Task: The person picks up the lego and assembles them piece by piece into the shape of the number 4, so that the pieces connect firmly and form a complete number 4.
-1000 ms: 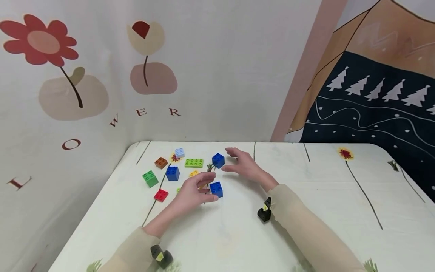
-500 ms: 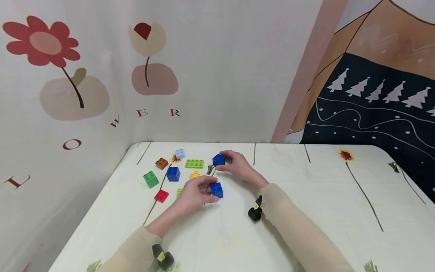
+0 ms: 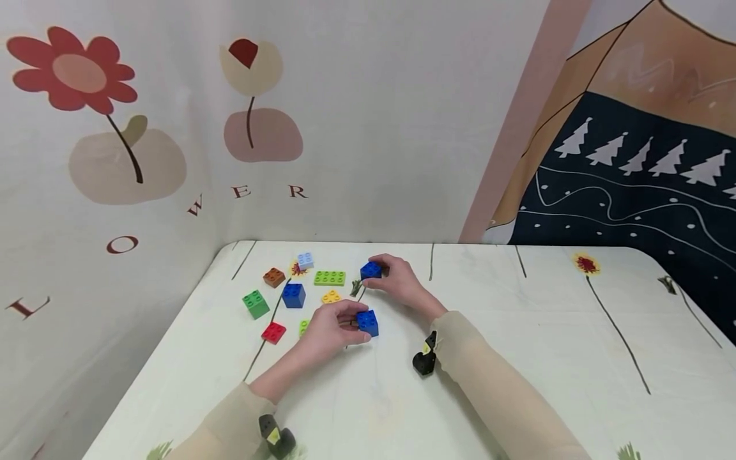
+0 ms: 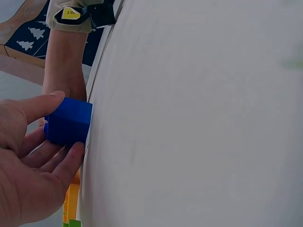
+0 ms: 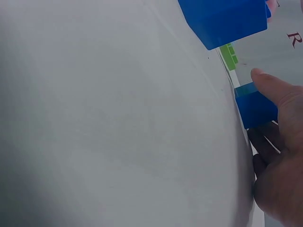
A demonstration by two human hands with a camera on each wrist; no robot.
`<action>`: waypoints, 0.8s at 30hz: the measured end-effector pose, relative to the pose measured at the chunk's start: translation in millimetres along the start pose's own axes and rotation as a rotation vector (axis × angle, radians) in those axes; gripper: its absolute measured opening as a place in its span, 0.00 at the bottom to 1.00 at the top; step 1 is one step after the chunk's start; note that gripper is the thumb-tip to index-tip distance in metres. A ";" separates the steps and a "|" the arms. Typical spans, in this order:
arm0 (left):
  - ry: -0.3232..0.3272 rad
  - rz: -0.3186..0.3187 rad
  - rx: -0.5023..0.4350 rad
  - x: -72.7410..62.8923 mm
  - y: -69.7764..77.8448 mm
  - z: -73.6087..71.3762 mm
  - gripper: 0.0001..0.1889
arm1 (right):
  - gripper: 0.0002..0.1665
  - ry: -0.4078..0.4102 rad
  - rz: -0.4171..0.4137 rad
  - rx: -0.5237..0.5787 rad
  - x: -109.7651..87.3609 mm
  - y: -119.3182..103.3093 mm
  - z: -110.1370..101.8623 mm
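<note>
My left hand (image 3: 329, 331) holds the nearer blue building block (image 3: 368, 323), thumb on one side and fingers on the other. In the left wrist view the thumb lies along one edge of this block (image 4: 71, 121) and a fingertip meets the opposite edge. Farther back, my right hand (image 3: 400, 282) pinches a second blue block (image 3: 370, 270) between thumb and fingers. The right wrist view has the thumb over that block (image 5: 255, 105), fingers on its other side. Both blocks sit at the white tabletop, studs showing in the head view.
Left of the hands lie a third blue block (image 3: 294, 296), a green block (image 3: 255, 304), a red one (image 3: 273, 332), a brown one (image 3: 274, 276), a light blue one (image 3: 305, 260), a long lime block (image 3: 329, 278) and a yellow one (image 3: 331, 297). A wall (image 3: 374, 128) stands behind the table.
My right hand has moved left and closed its fingers on the farther blue block. My left hand's fingers have drawn in on the nearer block. The other blocks stay put.
</note>
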State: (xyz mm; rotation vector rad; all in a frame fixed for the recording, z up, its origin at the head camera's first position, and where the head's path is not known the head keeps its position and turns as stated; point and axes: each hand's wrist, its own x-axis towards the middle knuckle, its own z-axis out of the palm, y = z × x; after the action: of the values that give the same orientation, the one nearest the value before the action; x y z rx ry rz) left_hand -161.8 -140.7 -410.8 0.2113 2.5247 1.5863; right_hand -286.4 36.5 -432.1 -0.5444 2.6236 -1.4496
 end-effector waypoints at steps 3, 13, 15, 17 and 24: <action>0.009 0.000 0.011 1.4 -1.6 1.0 0.23 | 0.34 0.014 0.008 -0.007 0.4 -0.5 0.1; 0.027 -0.022 0.057 4.8 -2.7 0.6 0.20 | 0.30 0.027 0.014 -0.044 -1.4 0.0 -3.9; 0.027 -0.029 0.062 4.6 -2.1 0.3 0.21 | 0.29 0.031 0.010 -0.044 -1.1 0.8 -3.8; 0.026 -0.032 0.065 4.5 -2.1 0.2 0.21 | 0.28 0.033 0.012 -0.042 -1.4 0.8 -4.1; 0.016 -0.032 0.068 4.0 -3.8 0.9 0.22 | 0.28 0.033 0.033 -0.029 -3.2 2.1 -5.8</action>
State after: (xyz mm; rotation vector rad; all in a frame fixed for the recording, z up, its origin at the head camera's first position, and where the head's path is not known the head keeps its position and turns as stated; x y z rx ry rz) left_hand -165.7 -140.8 -414.8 0.1664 2.5830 1.4980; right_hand -285.4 43.3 -431.0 -0.4813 2.6692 -1.4252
